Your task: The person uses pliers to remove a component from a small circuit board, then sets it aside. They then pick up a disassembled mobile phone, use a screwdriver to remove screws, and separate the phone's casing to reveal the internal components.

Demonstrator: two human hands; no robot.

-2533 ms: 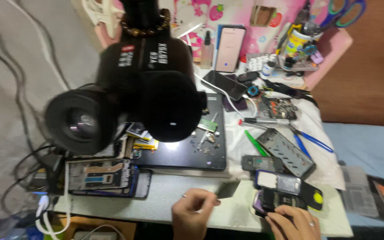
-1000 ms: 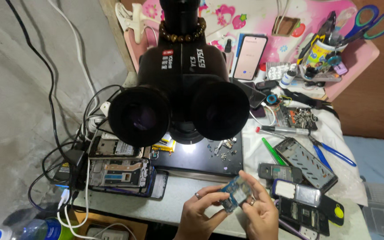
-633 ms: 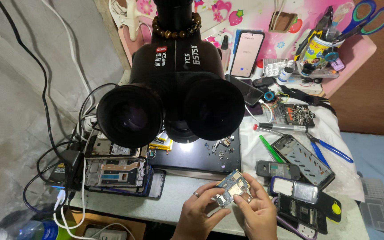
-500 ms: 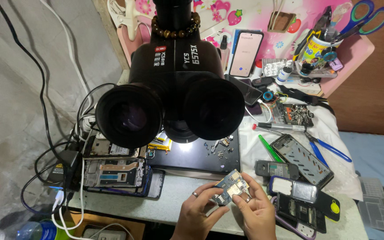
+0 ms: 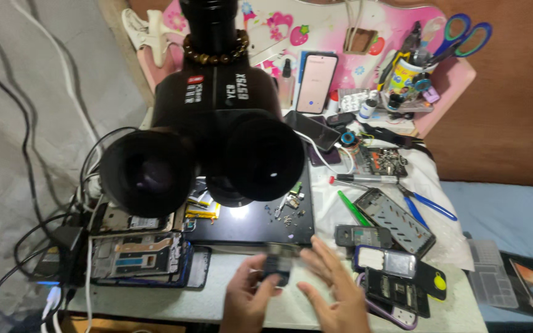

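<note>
Left hand [image 5: 248, 302] pinches a small blurry circuit board [image 5: 277, 266] at the table's front edge, right hand [image 5: 334, 296] open with fingers spread, just touching it. Probably best to grip by the edges. At 12 o'clock sits the microscope [image 5: 217, 142] with a small red label; at 1 o'clock, a yellow tool cup [image 5: 402, 73].

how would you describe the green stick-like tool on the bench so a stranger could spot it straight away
Start at the big black microscope and go to the white cloth on its right. The green tool lies there slanting, between the dark work mat and an open grey phone frame. It is the only bright green, thin, straight piece; the pliers nearby have blue handles.
</note>
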